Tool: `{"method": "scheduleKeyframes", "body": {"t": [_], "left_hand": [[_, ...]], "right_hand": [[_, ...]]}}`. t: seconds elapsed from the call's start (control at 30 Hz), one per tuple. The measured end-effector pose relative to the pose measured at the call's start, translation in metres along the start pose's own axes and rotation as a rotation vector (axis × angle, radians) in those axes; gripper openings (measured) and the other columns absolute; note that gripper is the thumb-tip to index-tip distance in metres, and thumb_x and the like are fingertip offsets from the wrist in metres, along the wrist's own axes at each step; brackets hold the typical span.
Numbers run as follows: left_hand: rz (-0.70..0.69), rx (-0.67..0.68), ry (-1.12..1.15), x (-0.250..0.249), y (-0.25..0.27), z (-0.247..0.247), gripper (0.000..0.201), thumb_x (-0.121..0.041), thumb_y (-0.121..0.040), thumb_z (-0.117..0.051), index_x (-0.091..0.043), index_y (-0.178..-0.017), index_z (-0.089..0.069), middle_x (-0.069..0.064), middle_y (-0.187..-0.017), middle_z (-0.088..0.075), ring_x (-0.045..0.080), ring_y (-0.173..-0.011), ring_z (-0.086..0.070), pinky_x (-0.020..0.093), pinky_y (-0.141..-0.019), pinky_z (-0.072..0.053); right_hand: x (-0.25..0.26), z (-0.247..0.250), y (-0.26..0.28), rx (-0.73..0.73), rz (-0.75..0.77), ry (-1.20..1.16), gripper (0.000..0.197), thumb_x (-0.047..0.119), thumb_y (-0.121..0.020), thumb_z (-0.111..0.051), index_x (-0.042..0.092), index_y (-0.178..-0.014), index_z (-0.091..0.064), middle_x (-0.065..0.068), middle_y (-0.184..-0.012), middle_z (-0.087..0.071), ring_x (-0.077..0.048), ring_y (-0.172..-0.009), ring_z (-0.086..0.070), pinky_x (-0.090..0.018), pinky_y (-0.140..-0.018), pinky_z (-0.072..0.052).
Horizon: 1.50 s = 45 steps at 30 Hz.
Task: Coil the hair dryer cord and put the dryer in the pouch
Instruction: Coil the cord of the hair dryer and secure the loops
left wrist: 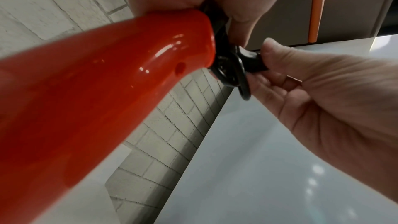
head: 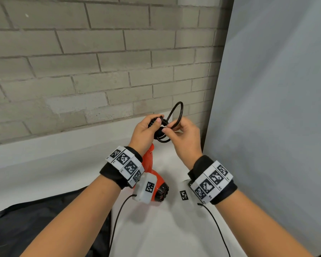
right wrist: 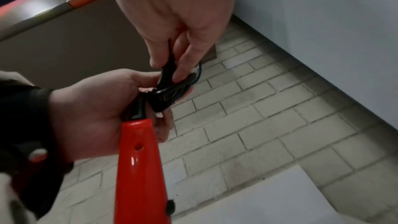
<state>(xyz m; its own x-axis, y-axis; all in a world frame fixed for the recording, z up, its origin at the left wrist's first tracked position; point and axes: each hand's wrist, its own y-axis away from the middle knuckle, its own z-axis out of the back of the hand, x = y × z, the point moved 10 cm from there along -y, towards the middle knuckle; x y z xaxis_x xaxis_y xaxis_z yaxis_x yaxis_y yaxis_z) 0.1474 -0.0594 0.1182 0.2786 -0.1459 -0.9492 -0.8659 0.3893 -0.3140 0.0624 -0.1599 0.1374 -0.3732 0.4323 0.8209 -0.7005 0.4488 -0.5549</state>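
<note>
The red hair dryer (head: 150, 170) hangs handle-up over the white table, its black grille end (head: 162, 191) pointing down. My left hand (head: 157, 125) grips the top of the red handle (left wrist: 107, 83) and holds the coiled black cord (head: 162, 138) against it. My right hand (head: 168, 127) pinches the cord just beside the left thumb, and one loop (head: 178, 112) stands up above both hands. In the right wrist view the right hand (right wrist: 167, 71) pinches the cord (right wrist: 172, 91) above the handle (right wrist: 140, 168). The black pouch (head: 44, 216) lies at the lower left, partly under my left forearm.
A grey brick wall (head: 81, 62) runs behind the white table (head: 165, 229). A pale grey-blue panel (head: 276, 108) closes the right side. Thin black cables (head: 119, 216) trail from both wrist cameras over the table.
</note>
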Motion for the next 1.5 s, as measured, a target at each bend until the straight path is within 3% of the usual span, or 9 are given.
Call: {"method": "scheduleKeyframes", "body": {"t": [0.23, 0.4, 0.63, 0.8, 0.9, 1.03, 1.2, 1.4, 1.5], "left_hand": [[-0.001, 0.036, -0.006, -0.001, 0.004, -0.011, 0.017, -0.010, -0.091, -0.047, -0.012, -0.103, -0.059, -0.003, -0.085, -0.062, -0.009, -0.068, -0.060, 0.006, -0.063, -0.046], [0.030, 0.100, -0.053, -0.003, 0.008, -0.017, 0.018, -0.005, -0.087, -0.054, -0.004, -0.103, -0.062, -0.003, -0.079, -0.061, -0.008, -0.061, -0.058, 0.006, -0.062, -0.045], [0.126, 0.228, -0.182, -0.008, 0.008, -0.016, 0.013, -0.006, -0.087, -0.053, -0.007, -0.101, -0.054, 0.000, -0.064, -0.058, -0.001, -0.051, -0.057, 0.013, -0.063, -0.048], [0.167, 0.161, -0.127, -0.006, 0.008, -0.002, 0.016, -0.013, -0.092, -0.047, -0.008, -0.107, -0.050, 0.002, -0.081, -0.062, 0.011, -0.065, -0.053, 0.030, -0.080, -0.047], [0.169, 0.165, -0.096, -0.008, 0.010, -0.002, 0.018, -0.011, -0.093, -0.046, -0.007, -0.110, -0.050, -0.001, -0.080, -0.062, 0.010, -0.065, -0.051, 0.026, -0.074, -0.047], [0.127, 0.064, -0.035, -0.010, 0.008, 0.008, 0.012, -0.009, -0.092, -0.047, -0.014, -0.101, -0.052, 0.000, -0.073, -0.054, 0.004, -0.058, -0.051, 0.020, -0.066, -0.044], [0.104, 0.076, 0.012, -0.010, 0.009, 0.006, 0.015, -0.006, -0.091, -0.047, -0.014, -0.101, -0.052, 0.000, -0.068, -0.048, 0.006, -0.060, -0.048, 0.017, -0.065, -0.043], [0.045, 0.079, -0.050, -0.013, 0.009, 0.003, 0.014, -0.007, -0.091, -0.047, -0.020, -0.094, -0.052, -0.002, -0.067, -0.048, 0.009, -0.063, -0.045, 0.018, -0.066, -0.041], [-0.020, 0.142, -0.127, -0.018, 0.011, -0.003, 0.014, -0.006, -0.090, -0.048, -0.016, -0.101, -0.049, -0.003, -0.072, -0.053, 0.005, -0.065, -0.049, 0.013, -0.067, -0.043]], "right_hand": [[0.016, -0.013, 0.006, 0.006, 0.193, 0.332, 0.004, 0.003, -0.084, -0.058, -0.001, -0.082, -0.059, -0.011, -0.083, -0.051, -0.018, -0.071, -0.051, -0.019, -0.066, -0.044], [-0.017, -0.002, -0.005, -0.099, -0.039, 0.158, 0.027, -0.002, -0.076, -0.060, 0.012, -0.086, -0.041, -0.003, -0.085, -0.043, -0.015, -0.077, -0.045, -0.011, -0.065, -0.040], [-0.011, -0.024, -0.009, 0.213, 0.037, 0.106, 0.025, -0.009, -0.081, -0.047, 0.014, -0.088, -0.039, 0.009, -0.076, -0.042, -0.001, -0.067, -0.044, -0.012, -0.062, -0.039], [-0.014, -0.018, 0.003, 0.251, 0.093, -0.015, 0.028, 0.013, -0.085, -0.055, 0.037, -0.091, -0.041, -0.011, -0.093, -0.057, -0.014, -0.065, -0.057, -0.021, -0.059, -0.046], [-0.017, -0.012, 0.011, 0.191, 0.168, 0.013, 0.015, 0.032, -0.085, -0.048, 0.042, -0.093, -0.040, 0.000, -0.088, -0.049, -0.010, -0.057, -0.048, -0.018, -0.056, -0.042], [-0.042, -0.001, 0.013, 0.158, 0.082, 0.027, 0.009, 0.022, -0.092, -0.043, 0.031, -0.091, -0.042, 0.009, -0.073, -0.047, -0.007, -0.055, -0.047, -0.015, -0.056, -0.042], [-0.091, -0.017, 0.021, 0.481, -0.106, 0.340, 0.026, 0.009, -0.097, -0.035, 0.021, -0.101, -0.058, 0.007, -0.069, -0.054, -0.015, -0.059, -0.046, -0.018, -0.060, -0.041], [-0.059, -0.029, 0.013, 0.500, -0.319, -0.220, 0.028, 0.027, -0.091, -0.037, 0.014, -0.106, -0.056, -0.015, -0.076, -0.060, -0.011, -0.068, -0.060, -0.032, -0.080, -0.048], [-0.036, -0.033, 0.012, 0.487, -0.300, -0.271, 0.042, 0.033, -0.101, -0.014, 0.016, -0.114, -0.050, -0.009, -0.087, -0.060, -0.018, -0.071, -0.058, -0.019, -0.069, -0.050]]}}
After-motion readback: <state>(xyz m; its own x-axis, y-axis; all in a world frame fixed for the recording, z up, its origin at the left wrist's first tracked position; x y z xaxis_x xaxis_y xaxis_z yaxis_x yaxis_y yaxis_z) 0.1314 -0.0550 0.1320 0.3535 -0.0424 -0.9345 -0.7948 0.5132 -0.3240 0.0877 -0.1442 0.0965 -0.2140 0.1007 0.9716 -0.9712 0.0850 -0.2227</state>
